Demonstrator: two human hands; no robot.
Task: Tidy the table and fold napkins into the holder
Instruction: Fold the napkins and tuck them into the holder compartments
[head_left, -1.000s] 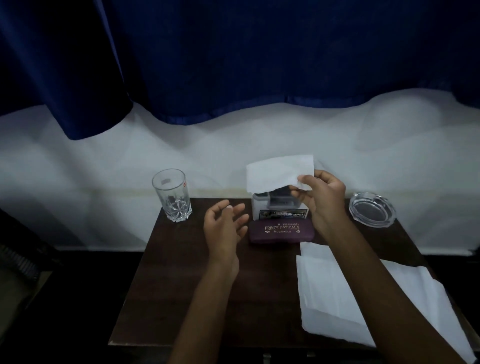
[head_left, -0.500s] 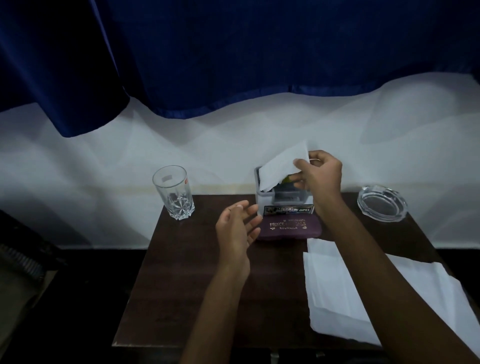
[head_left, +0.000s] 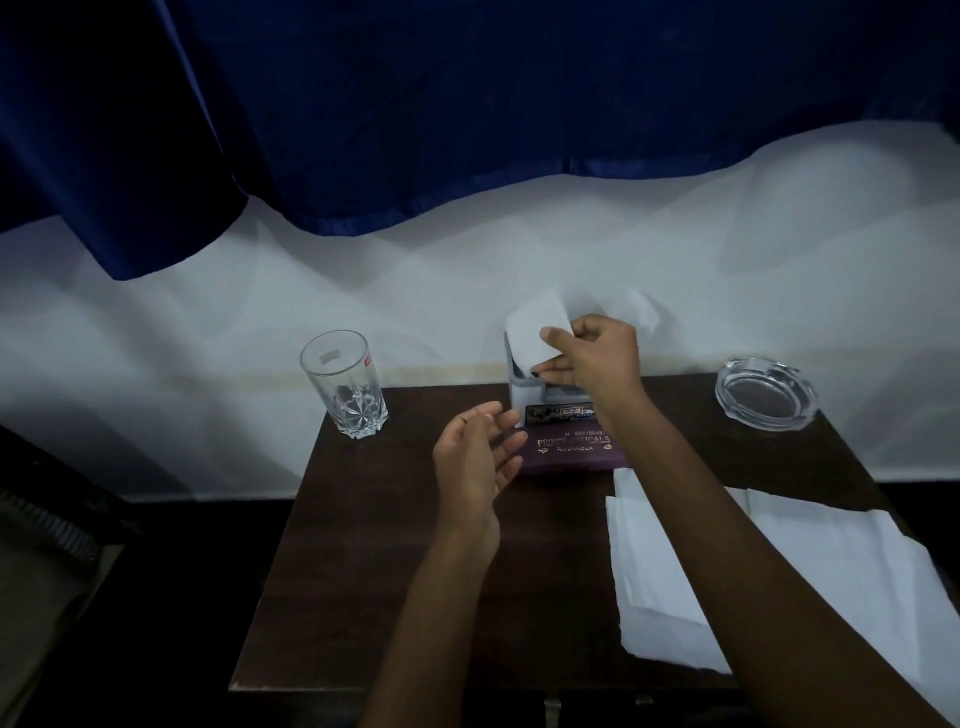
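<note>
My right hand (head_left: 592, 358) pinches a folded white napkin (head_left: 532, 330) whose lower edge sits in the top of the small grey napkin holder (head_left: 522, 400) at the table's back edge. The napkin sticks up above the holder, and another white corner (head_left: 636, 312) shows behind my hand. My left hand (head_left: 478, 462) hovers open just left of the holder and holds nothing. A stack of unfolded white napkins (head_left: 660, 571) lies on the right side of the dark wooden table (head_left: 363, 545), partly hidden by my right forearm.
A maroon spectacle case (head_left: 571, 452) with gold lettering lies right in front of the holder. An empty cut-glass tumbler (head_left: 344, 384) stands at the back left corner. A glass ashtray (head_left: 763, 392) sits at the back right. White cloth and a blue curtain hang behind.
My right hand has brought the napkin down from above the holder into its top. My left hand has drifted right, closer to the holder.
</note>
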